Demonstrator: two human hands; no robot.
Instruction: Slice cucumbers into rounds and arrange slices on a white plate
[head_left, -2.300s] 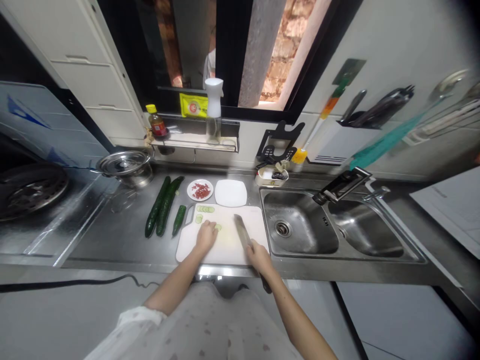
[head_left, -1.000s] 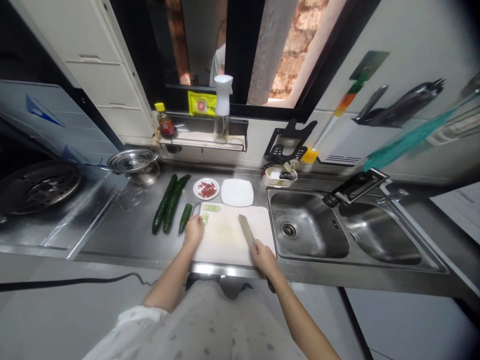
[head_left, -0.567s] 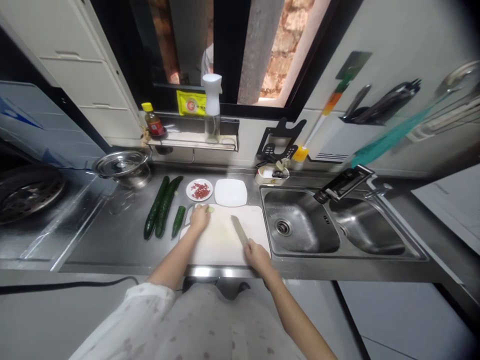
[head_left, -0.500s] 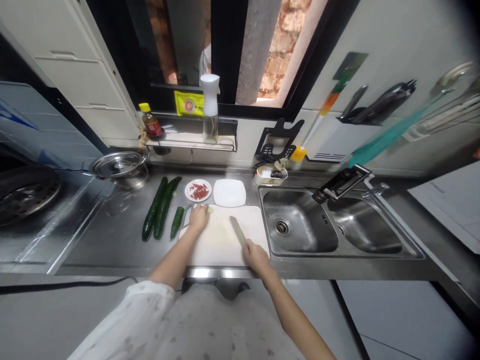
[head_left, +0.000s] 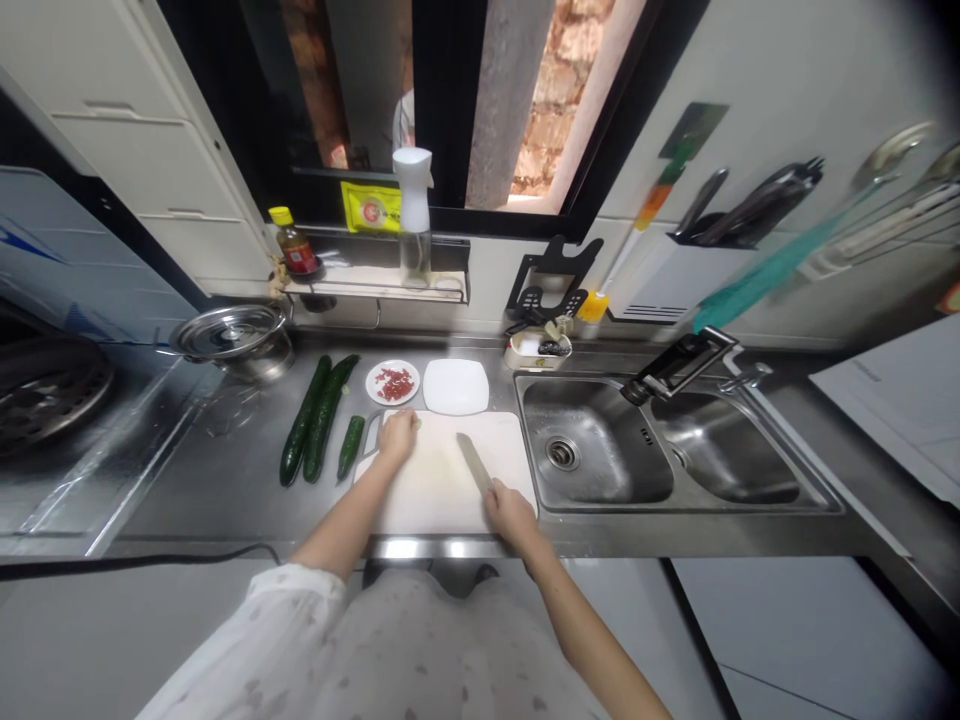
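Observation:
My right hand (head_left: 511, 513) is wrapped round the handle of a kitchen knife (head_left: 474, 463), its blade pointing away from me above the white cutting board (head_left: 442, 505). At the board's far left corner, my left hand (head_left: 396, 436) has its fingers curled over a small pale-green cucumber piece (head_left: 418, 424), which shows only at the fingertips. A short cut length of cucumber (head_left: 350, 447) lies on the counter just left of the board. Further left are two long whole cucumbers (head_left: 304, 425) (head_left: 330, 415), side by side.
Behind the board stand a round plate of chopped red bits (head_left: 372, 384) and a white square plate (head_left: 456, 387). A double sink (head_left: 600, 490) borders the board on the right. At the back left is a lidded steel pot (head_left: 262, 355). A shelf (head_left: 360, 290) holds bottles.
My left hand has closed further over the small cucumber piece, so less of it shows. The knife stays nearly in place. The whole view has shifted slightly.

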